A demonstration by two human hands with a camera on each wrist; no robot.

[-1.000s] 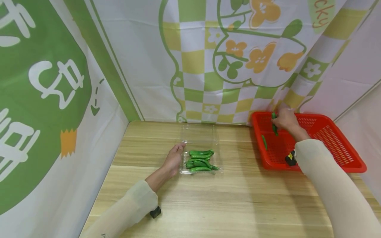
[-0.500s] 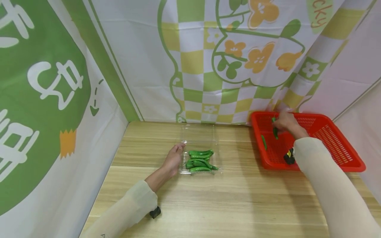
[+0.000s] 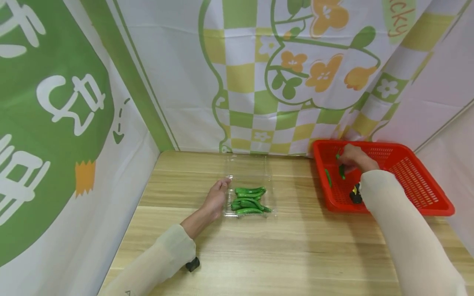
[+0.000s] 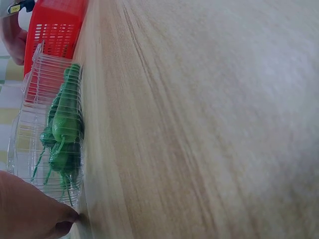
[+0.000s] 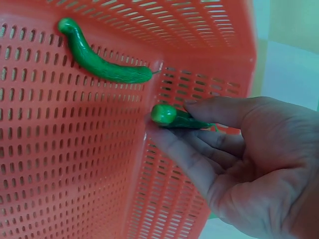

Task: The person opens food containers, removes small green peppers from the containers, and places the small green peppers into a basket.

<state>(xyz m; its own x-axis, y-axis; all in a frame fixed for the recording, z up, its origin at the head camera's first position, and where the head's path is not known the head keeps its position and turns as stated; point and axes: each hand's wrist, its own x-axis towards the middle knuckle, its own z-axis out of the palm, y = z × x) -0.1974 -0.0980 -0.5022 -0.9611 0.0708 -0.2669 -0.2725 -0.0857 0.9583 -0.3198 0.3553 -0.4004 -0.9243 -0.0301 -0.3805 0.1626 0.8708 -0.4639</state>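
Note:
My right hand is inside the red plastic basket. Its thumb and fingers pinch a green chili pepper, whose rounded end points at the right wrist camera. Another curved chili pepper lies on the basket's floor, near its left wall in the head view. On the table, my left hand grips the left edge of a clear plastic clamshell box with its lid folded back. Several green chili peppers lie in the front half of the box, side by side.
A wooden table carries both containers, with the basket to the right of the box. A printed cloth hangs behind the table, and a green-and-white cloth on the left.
My right hand, pinching the chili pepper, has moved slightly toward me and lower in the basket. My left hand stays at the box, and the chili peppers there have not moved.

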